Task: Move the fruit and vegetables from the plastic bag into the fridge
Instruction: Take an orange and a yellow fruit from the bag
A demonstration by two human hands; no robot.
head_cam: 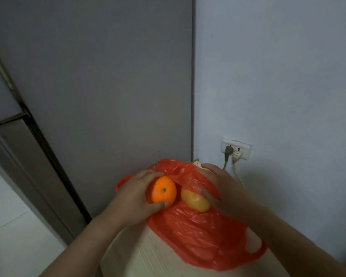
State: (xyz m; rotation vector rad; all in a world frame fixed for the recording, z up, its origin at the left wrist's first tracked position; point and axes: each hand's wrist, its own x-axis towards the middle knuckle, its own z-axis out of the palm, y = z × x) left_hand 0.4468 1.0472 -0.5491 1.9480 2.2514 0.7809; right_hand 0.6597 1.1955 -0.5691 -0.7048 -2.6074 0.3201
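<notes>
The left hand (135, 198) is wrapped round an orange (161, 189), thumb under it at 6 o'clock and fingertips over it at 12 o'clock. The fruit is held just above the left edge of the red plastic bag (198, 234), and its green stem end faces up towards the camera. Just beside the orange, at its 3 o'clock, a yellow fruit (192, 199) lies in the bag's mouth, its long axis running from 10 o'clock to 4 o'clock. The right hand (225, 189) grips the bag's crumpled plastic, fingers curled over the rim at 12 o'clock and the thumb lying against the yellow fruit. The bag lies slumped on a pale wooden tabletop (140, 256), one handle loop trailing towards 4 o'clock. The grey fridge (108, 76) stands shut behind the bag, filling the view from 9 to 12 o'clock. At 2 o'clock from the bag, a wall socket (236, 148) carries two plugs
</notes>
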